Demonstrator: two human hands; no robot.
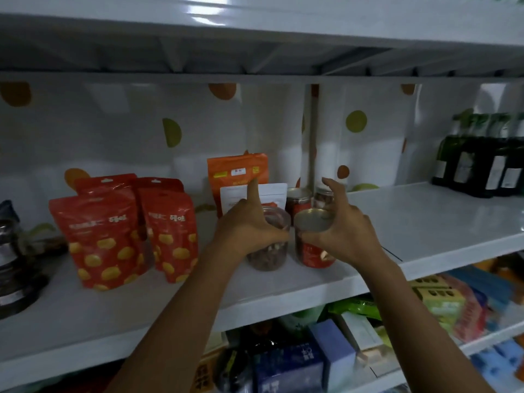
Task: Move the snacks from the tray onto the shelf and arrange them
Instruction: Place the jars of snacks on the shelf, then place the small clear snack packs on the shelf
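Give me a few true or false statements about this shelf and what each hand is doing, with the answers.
1. The left hand grips a clear jar and the right hand grips a red-labelled jar. True.
2. The red pouches stand to the right of both jars. False: they stand to the left.
3. Dark bottles stand at the far right of the shelf. True.
4. The red-labelled jar is open, with no lid. False: a metal lid covers it.
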